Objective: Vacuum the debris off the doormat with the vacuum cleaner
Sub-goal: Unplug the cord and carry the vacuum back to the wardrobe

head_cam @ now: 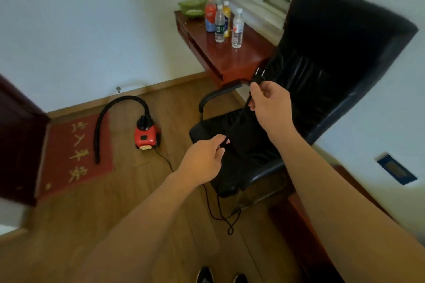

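A small red vacuum cleaner (146, 135) stands on the wooden floor beside a red doormat (76, 156) with gold characters. Its black hose (108, 115) arches left and its end lies on the mat. The black power cord (213, 209) runs from the vacuum across the floor, loops, and rises to my hands. My left hand (203, 159) pinches the cord in front of the chair seat. Higher up, my right hand (269, 101) grips the cord just below the plug (258, 74), which points upward.
A black office chair (322, 89) stands right in front of me. Behind it a red-brown desk (230, 57) carries several bottles and a green bowl. A dark door (16, 140) stands at the left. A blue wall plate (396, 169) sits on the right wall.
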Available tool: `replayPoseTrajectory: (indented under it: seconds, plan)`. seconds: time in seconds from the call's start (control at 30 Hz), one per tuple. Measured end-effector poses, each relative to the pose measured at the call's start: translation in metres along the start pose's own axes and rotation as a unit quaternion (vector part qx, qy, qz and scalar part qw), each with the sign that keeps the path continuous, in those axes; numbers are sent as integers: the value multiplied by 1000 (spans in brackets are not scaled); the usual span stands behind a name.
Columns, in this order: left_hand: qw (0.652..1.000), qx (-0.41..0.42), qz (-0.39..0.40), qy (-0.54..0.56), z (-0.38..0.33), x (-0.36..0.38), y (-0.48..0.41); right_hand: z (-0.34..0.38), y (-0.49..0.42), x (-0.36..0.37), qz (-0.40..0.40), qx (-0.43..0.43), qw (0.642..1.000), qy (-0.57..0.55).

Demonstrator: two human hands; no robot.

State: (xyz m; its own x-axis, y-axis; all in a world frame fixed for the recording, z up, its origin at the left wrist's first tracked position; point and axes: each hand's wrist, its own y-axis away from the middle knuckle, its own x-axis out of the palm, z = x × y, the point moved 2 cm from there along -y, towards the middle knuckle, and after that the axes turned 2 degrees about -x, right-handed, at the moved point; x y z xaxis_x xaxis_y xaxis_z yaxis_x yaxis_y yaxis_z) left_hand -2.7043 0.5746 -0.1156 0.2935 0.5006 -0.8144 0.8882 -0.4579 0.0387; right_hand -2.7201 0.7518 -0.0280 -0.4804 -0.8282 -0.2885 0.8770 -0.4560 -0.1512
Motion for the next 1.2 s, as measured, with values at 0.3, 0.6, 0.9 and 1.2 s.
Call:
replayPoseTrajectory:
  seconds: [0.3, 0.6, 0.9, 1.2]
  plan:
    - [989, -101, -105, 1, 58, -77, 49, 60, 5, 100, 146, -73, 986, -44]
    - [975, -148, -163, -11, 177, -164, 78, 124, 29, 259, 232, -107, 965, -56]
    - [974, -169, -149, -24, 291, -257, 81, 168, 26, 400, 227, -87, 968, -63]
    - [961, -177, -205, -64, 352, -330, 44, 189, -16, 469, 211, -59, 969, -113]
